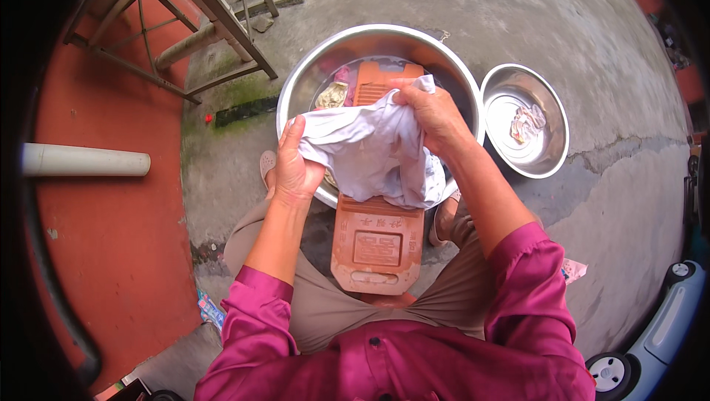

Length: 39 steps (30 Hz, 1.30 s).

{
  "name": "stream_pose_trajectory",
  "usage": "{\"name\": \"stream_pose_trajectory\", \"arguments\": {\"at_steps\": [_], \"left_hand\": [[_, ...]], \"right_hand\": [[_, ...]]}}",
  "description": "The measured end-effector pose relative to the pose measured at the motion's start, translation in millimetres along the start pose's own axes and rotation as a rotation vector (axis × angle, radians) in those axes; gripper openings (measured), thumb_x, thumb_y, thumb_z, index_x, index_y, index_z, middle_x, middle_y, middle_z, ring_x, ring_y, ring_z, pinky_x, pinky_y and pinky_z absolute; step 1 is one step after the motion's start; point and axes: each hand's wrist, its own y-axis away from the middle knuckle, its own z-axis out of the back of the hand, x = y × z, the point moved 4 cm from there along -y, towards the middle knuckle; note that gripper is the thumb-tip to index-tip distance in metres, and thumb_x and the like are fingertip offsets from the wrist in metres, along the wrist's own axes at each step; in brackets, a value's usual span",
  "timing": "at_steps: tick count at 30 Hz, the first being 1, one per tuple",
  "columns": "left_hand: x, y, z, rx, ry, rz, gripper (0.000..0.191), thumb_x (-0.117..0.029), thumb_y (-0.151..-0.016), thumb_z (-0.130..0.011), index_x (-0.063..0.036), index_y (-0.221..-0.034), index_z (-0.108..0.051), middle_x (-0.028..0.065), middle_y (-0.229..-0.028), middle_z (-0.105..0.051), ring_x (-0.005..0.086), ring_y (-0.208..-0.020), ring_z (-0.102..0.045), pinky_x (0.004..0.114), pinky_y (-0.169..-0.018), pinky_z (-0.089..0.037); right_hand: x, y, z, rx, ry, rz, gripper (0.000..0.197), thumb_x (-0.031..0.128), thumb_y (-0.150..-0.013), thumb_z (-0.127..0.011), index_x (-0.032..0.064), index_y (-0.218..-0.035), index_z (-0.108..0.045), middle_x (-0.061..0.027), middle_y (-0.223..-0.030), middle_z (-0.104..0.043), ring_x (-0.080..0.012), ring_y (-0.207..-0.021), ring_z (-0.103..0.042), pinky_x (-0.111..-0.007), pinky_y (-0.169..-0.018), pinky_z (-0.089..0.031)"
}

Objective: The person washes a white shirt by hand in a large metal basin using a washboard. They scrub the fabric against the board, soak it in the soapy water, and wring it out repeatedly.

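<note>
A wet-looking white cloth [366, 149] is stretched between my hands over a large metal basin [383, 29]. My left hand [297, 162] grips its left end near the basin's rim. My right hand [432, 115] pinches its upper right part. Beneath the cloth, an orange-brown plastic washboard [377, 243] leans in the basin, its lower end between my knees; the cloth hides its middle. Yellowish fabric [333, 95] and pink fabric [342, 76] lie in the basin, left of the washboard's top.
A smaller metal basin [561, 146] with a crumpled light cloth [527, 122] touches the big one's right side. A metal-framed stand [233, 35] is at upper left, a white pipe [86, 160] juts in at left, and a blue wheeled toy [660, 334] stands at lower right.
</note>
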Motion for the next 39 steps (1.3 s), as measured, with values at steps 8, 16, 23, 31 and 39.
{"name": "stream_pose_trajectory", "arguments": {"at_steps": [8,16,23,31,39], "left_hand": [[22.8,-7.9,-14.0,0.31,0.341,0.151,0.022,-0.014,-0.092,-0.033,-0.0056,-0.108,-0.046,0.0181,-0.12,-0.048,0.0299,-0.112,-0.045,0.043,-0.1,-0.031],[43.2,-11.2,-14.5,0.071,0.09,0.088,0.032,-0.017,-0.093,-0.034,-0.0016,-0.12,-0.04,0.0155,-0.125,-0.042,0.0271,-0.118,-0.039,0.038,-0.101,-0.031],[41.4,-7.7,-25.1,0.045,0.115,0.152,0.039,-0.012,-0.091,-0.035,-0.003,-0.129,-0.034,0.0095,-0.128,-0.042,0.0202,-0.116,-0.042,0.033,-0.099,-0.031],[46.7,5.2,-29.7,0.163,0.134,0.211,0.037,-0.019,-0.092,-0.036,-0.0027,-0.125,-0.04,0.0094,-0.122,-0.048,0.0196,-0.112,-0.045,0.035,-0.099,-0.032],[47.9,10.4,-33.4,0.19,0.156,0.21,0.039,-0.016,-0.092,-0.035,0.0012,-0.126,-0.037,0.0123,-0.129,-0.041,0.0235,-0.119,-0.04,0.038,-0.102,-0.027]], "right_hand": [[-26.3,10.5,-40.8,0.063,0.005,0.043,0.041,0.009,-0.077,-0.055,-0.0061,-0.114,-0.048,-0.0148,-0.109,-0.056,-0.018,-0.096,-0.053,-0.028,-0.081,-0.041],[-40.9,45.2,-67.3,0.004,1.048,0.8,0.023,0.021,-0.076,-0.06,0.0038,-0.088,-0.05,-0.0185,-0.083,-0.051,-0.0371,-0.08,-0.052,-0.043,-0.07,-0.042],[-28.3,19.8,-58.6,-0.117,1.067,0.743,0.023,0.02,-0.079,-0.054,0.0043,-0.093,-0.047,-0.0192,-0.095,-0.049,-0.0385,-0.081,-0.052,-0.045,-0.067,-0.043],[-17.8,-4.6,-46.8,-0.307,1.032,0.716,0.025,0.026,-0.077,-0.056,0.003,-0.085,-0.049,-0.0178,-0.086,-0.052,-0.038,-0.079,-0.055,-0.045,-0.065,-0.044],[-14.9,-25.1,-22.1,-0.293,0.933,0.595,0.027,0.027,-0.081,-0.052,0.0,-0.081,-0.053,-0.0236,-0.083,-0.056,-0.0415,-0.076,-0.053,-0.045,-0.066,-0.041]]}}
